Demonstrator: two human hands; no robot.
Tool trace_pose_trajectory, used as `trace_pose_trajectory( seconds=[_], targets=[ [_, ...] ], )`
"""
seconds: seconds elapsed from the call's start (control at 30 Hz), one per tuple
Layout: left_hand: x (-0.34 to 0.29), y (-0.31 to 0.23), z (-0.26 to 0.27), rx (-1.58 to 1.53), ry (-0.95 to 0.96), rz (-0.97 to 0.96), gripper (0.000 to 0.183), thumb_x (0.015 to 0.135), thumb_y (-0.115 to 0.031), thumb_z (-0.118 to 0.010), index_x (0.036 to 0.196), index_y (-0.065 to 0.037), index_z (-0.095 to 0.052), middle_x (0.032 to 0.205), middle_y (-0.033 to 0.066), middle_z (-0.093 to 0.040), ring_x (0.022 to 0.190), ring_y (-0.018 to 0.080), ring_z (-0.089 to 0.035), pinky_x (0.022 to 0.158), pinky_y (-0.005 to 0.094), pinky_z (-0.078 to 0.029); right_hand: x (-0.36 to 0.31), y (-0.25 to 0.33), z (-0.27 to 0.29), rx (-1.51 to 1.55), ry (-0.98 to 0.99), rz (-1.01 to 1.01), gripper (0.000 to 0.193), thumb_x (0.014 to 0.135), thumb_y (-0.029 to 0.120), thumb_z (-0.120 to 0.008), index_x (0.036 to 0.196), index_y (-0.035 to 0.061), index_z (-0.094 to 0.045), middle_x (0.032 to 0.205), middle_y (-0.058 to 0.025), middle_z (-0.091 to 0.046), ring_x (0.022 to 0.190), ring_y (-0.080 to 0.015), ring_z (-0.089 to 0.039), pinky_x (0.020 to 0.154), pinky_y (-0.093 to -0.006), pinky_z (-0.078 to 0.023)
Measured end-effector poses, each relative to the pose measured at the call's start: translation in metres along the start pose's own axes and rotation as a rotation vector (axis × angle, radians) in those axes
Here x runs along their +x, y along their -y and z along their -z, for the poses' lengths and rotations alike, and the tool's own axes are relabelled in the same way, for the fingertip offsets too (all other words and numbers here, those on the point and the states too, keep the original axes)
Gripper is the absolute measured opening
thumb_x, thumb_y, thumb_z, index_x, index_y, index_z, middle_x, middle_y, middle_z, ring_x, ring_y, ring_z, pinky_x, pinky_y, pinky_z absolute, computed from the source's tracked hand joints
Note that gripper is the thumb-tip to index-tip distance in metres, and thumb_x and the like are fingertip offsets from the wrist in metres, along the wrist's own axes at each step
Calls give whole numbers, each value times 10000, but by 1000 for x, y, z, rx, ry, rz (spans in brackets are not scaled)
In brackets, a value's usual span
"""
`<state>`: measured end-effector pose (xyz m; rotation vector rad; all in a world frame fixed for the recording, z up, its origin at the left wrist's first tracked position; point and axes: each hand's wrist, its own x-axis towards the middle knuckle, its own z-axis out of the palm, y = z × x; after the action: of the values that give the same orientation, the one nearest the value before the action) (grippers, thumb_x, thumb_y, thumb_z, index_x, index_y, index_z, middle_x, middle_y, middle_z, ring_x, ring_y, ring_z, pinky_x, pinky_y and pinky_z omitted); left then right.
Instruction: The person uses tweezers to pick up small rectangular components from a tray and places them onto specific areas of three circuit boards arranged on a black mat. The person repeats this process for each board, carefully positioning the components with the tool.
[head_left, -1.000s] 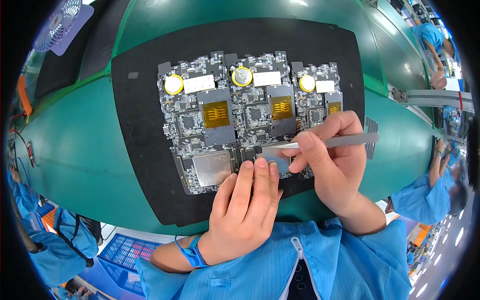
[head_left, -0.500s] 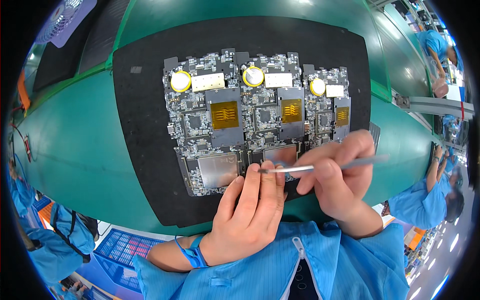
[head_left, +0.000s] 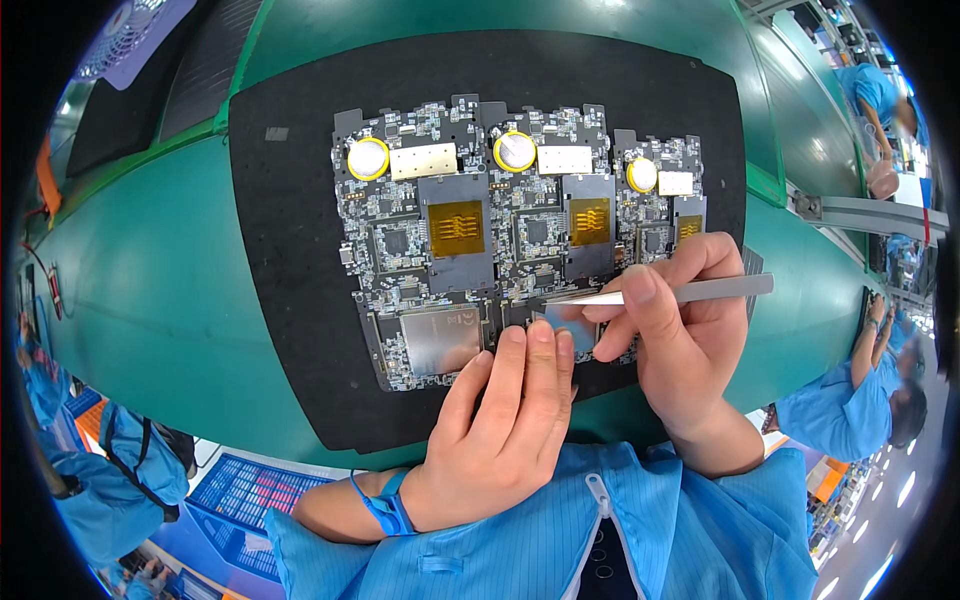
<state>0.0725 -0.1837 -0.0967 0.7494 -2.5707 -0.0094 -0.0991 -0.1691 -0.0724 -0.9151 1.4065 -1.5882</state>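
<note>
Three joined circuit boards lie side by side: the left board (head_left: 400, 205), the middle board (head_left: 540, 210) and the right board (head_left: 655, 211). Each carries a round yellow-rimmed coin cell and an amber film patch. My left hand (head_left: 490, 440) rests with extended fingers on the lower part of the middle board, by its shiny metal cover (head_left: 572, 325). In my right hand (head_left: 690, 340), pinched between thumb and fingers, are metal tweezers (head_left: 730, 287). Their tips point left, over the upper edge of that cover. The right board's lower part is hidden behind my right hand.
Under the boards lies a black mat (head_left: 285, 270) on a green table (head_left: 130, 290). A blue basket (head_left: 235, 500) stands at the lower left, and a fan (head_left: 120, 45) at the upper left. Other people in blue sit or stand at both sides.
My right hand has moved the tweezers up, from over my left fingertips to the cover's upper edge. My left fingertips remain on the middle board.
</note>
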Motion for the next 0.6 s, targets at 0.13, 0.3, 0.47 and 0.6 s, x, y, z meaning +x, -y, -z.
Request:
trace_pose_trajectory(
  seconds=[0.13, 0.3, 0.47, 0.6],
  targets=[
    [1, -1, 1, 2, 3, 0, 348, 860, -229, -667, 1126, -9, -717, 1216, 165, -649, 1137, 318, -596, 885, 420, -505, 2, 2, -1, 50, -42, -67, 220, 948, 23, -622, 990, -3, -408, 778, -85, -625, 648, -92, -677, 512, -181, -555],
    [1, 0, 0, -3, 3, 3, 352, 854, -222, -669, 1131, -8, -714, 1222, 167, -646, 1137, 317, -596, 887, 422, -506, 4, 6, -4, 1, -43, -89, 218, 944, 25, -628, 986, -4, -416, 776, -76, -611, 660, -99, -686, 507, -180, -559],
    [1, 0, 1, -12, 15, 5, 356, 853, -218, -670, 1137, -8, -712, 1231, 168, -640, 1137, 319, -596, 889, 420, -506, 5, 3, -4, -11, -59, -80, 214, 941, 25, -632, 974, -4, -423, 775, -62, -596, 661, -100, -687, 499, -179, -556],
    [1, 0, 0, -28, 6, 25, 350, 839, -212, -681, 1122, -8, -712, 1255, 180, -623, 1117, 312, -600, 889, 408, -506, 6, 4, -5, -33, -60, -88, 214, 942, 28, -633, 961, -1, -422, 772, -56, -591, 661, -99, -686, 500, -178, -555]
  ],
)
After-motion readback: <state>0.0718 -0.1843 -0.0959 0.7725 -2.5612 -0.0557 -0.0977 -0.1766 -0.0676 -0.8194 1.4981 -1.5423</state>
